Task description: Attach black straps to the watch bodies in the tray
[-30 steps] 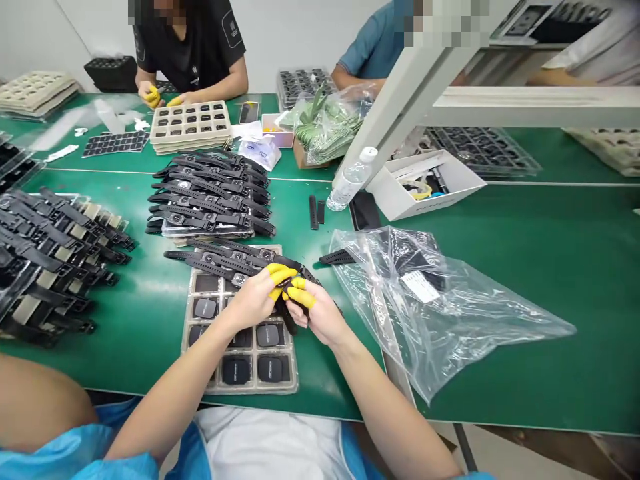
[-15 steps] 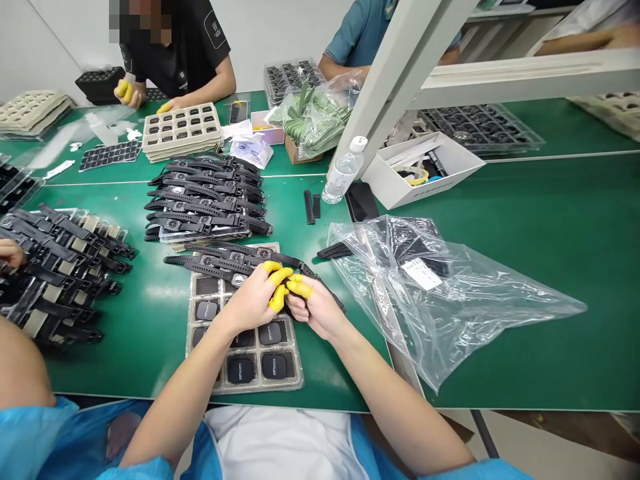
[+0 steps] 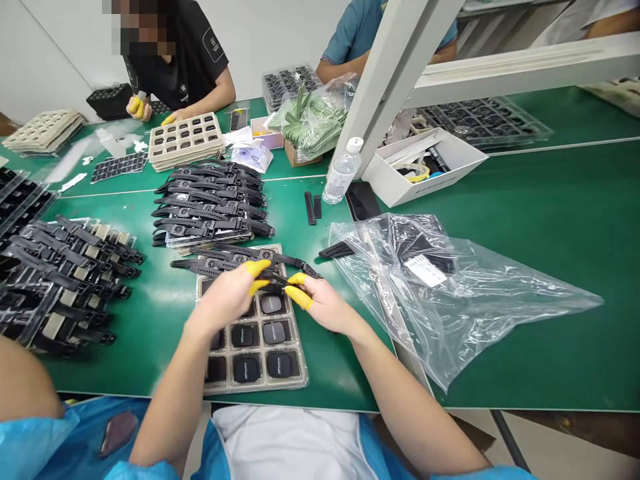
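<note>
Between my two hands is a black smartwatch [image 3: 273, 287] with its strap, over the upper part of a beige tray [image 3: 302, 363]. My left hand [image 3: 225, 293], with yellow finger cots, pinches its left side; those fingers partly cover it. My right hand [image 3: 323, 300], also in yellow finger cots, grips the strap at the right end. Square black watch faces [image 3: 246, 367] sit in the tray's compartments. Strapped watches [image 3: 235, 259] lie across the tray's far end, just beyond my hands.
Stacked strapped watches [image 3: 210, 207] stand behind the tray, with another stack [image 3: 70, 273] at left. A clear plastic bag [image 3: 480, 307] of black straps lies right. Beyond are a water bottle [image 3: 343, 175], a white box [image 3: 425, 175] and a slanted post [image 3: 395, 73]. A co-worker [image 3: 185, 60] sits opposite.
My hands have moved apart, and the black watch and strap now show between them. The view has shifted slightly, and more of the tray's compartments are visible.
</note>
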Available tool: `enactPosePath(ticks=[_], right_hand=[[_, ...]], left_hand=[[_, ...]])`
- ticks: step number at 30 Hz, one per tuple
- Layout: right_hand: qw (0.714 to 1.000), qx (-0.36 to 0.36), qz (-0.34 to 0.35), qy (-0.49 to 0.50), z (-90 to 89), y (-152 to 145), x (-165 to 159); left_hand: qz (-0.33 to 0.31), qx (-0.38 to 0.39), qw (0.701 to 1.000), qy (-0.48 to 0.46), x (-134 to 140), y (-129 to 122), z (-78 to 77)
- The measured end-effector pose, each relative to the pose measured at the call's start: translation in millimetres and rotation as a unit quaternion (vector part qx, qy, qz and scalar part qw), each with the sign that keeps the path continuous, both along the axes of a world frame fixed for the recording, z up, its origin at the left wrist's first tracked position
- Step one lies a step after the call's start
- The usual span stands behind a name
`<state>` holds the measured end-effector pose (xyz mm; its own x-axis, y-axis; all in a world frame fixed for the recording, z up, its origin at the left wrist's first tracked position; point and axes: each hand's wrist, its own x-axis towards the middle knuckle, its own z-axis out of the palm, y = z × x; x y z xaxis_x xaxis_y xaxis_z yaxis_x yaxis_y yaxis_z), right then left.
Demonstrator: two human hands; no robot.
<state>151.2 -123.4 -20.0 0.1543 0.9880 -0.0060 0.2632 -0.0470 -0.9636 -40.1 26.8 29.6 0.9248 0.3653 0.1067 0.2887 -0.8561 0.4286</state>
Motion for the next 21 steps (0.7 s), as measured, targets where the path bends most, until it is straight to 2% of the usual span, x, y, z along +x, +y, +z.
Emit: enactPosePath(ticks=[2,4,7,11,14,18,21], right_hand=[[0.995,-0.025,0.036,-0.092,4.1,-1,5],[0.987,-0.042,0.060,-0.145,9.5,-3,7],[0.971,-0.080,0.034,-0.224,16.9,-7,12],[0.907,-0.195,-0.064,-0.367,15.9,-19,35],[0.871,-0.301,-0.034,-0.387,8.3,-25,53],[0.854,-0.361,0.016,-0.375,3.8,-25,57],[0.855,-0.367,0.017,-0.366,5.1,-23,53]], left_hand=[[0.026,0.054,0.996,0.073,-17,12,15.1],[0.030,0.092,0.987,0.130,-36,25,26.4],[0.037,0.080,0.983,0.162,-62,46,31.6],[0.088,-0.036,0.966,0.241,-83,75,19.7],[0.144,-0.092,0.945,0.279,-86,89,5.8],[0.193,-0.075,0.942,0.265,-87,95,-4.0],[0.264,0.007,0.930,0.255,-90,88,-2.3]])
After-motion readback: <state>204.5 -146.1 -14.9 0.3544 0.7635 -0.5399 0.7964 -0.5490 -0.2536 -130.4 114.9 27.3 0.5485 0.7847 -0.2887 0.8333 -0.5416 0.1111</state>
